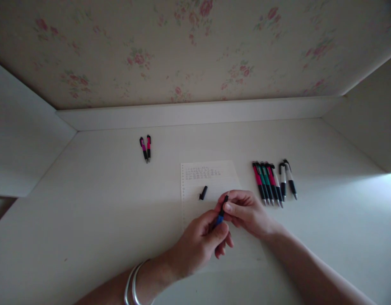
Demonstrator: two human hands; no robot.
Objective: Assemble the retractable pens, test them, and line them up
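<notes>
Both hands meet over a sheet of paper [195, 199] on a white desk. My left hand [202, 243] is closed around the lower part of a blue pen [221, 215]. My right hand [246, 212] pinches the pen's black upper end. A small black pen part [203, 192] lies loose on the paper just left of the hands. Faint writing runs across the top of the sheet.
Two pink pens [146, 148] lie at the back left of the white desk [87, 212]. A row of several pink, green and white pens [273, 182] lies right of the paper. A floral wall [182, 51] rises behind, and white side panels close in the desk.
</notes>
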